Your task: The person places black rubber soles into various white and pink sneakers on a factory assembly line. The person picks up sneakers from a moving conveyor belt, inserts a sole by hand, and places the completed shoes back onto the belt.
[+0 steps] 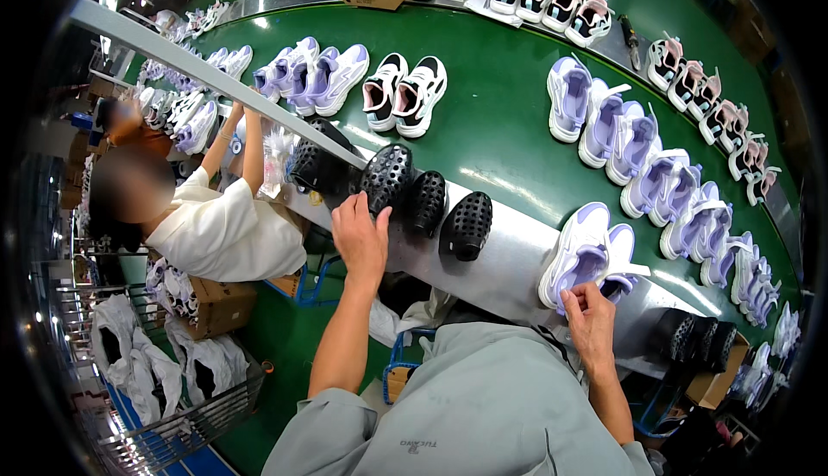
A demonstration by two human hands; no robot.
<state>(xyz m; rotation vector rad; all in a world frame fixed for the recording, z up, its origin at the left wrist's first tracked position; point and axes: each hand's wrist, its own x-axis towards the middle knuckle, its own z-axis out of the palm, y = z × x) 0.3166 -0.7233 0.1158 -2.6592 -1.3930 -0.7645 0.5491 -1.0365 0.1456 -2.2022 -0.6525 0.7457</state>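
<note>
My left hand (pixel 360 239) has its fingers and thumb closed around the lower end of a black shoe tree (pixel 388 172) covered in round holes, at the metal edge of the bench. Two more black shoe trees, a narrow one (pixel 429 203) and a wider one (pixel 470 224), lie just to its right. My right hand (pixel 590 325) pinches the heel of a white and purple sneaker (pixel 576 252). Its mate (pixel 617 256) sits close against it on the right, partly hidden by my fingers.
White and purple sneakers (pixel 634 144) line the green belt (pixel 492 97) at right. A black and white pair (pixel 414 92) stands ahead. Black shoe trees (pixel 694 338) sit at lower right. A co-worker (pixel 233 226) reaches over the bench at left, beneath a slanting metal bar (pixel 224 84).
</note>
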